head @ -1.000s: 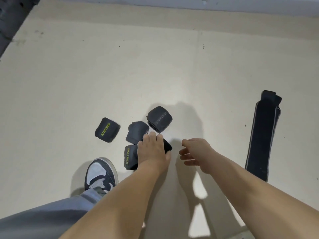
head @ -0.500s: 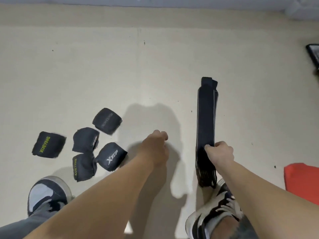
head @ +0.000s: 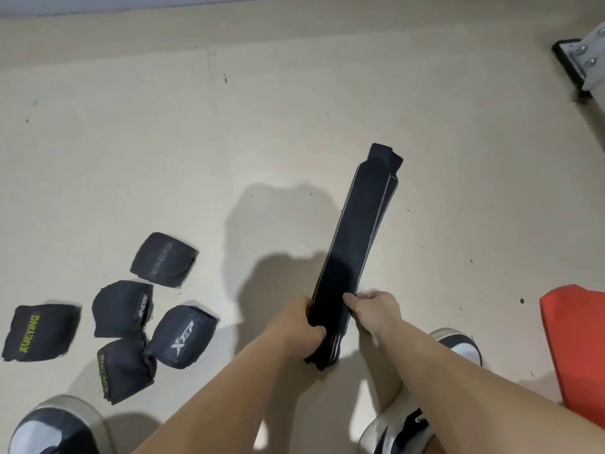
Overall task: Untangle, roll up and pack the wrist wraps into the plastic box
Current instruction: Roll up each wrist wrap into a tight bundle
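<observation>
Wrist wraps lie in two groups on the pale floor: five rolled ones at the left, and one long flat bundle held in both hands near the middle. The flat bundle is dark, made of several strips laid one on another with thin pale lines along the edges, and it runs from the hands away and slightly to the right, ending in a narrower tab. Its near end sticks out below the hands. Whether its far end touches the floor cannot be told. The left hand grips the bundle's left edge with curled fingers, and the right hand pinches the right edge opposite it, thumb on the top face. The rolled wraps are well apart from the bundle. The one lettered BOKEEKSI is farthest from the person. Just below it sits a roll with a small pale label, and the XTEP roll is beside that, to the right. A roll with yellow-green lettering lies nearest the person, touching the XTEP roll. The XUEYING roll lies alone at the far left. A grey and white shoe toe shows at the bottom left, and another shoe shows just behind the right forearm. An orange-red object is cut off by the right edge, and a grey metal bracket with bolts sits in the top right corner.
</observation>
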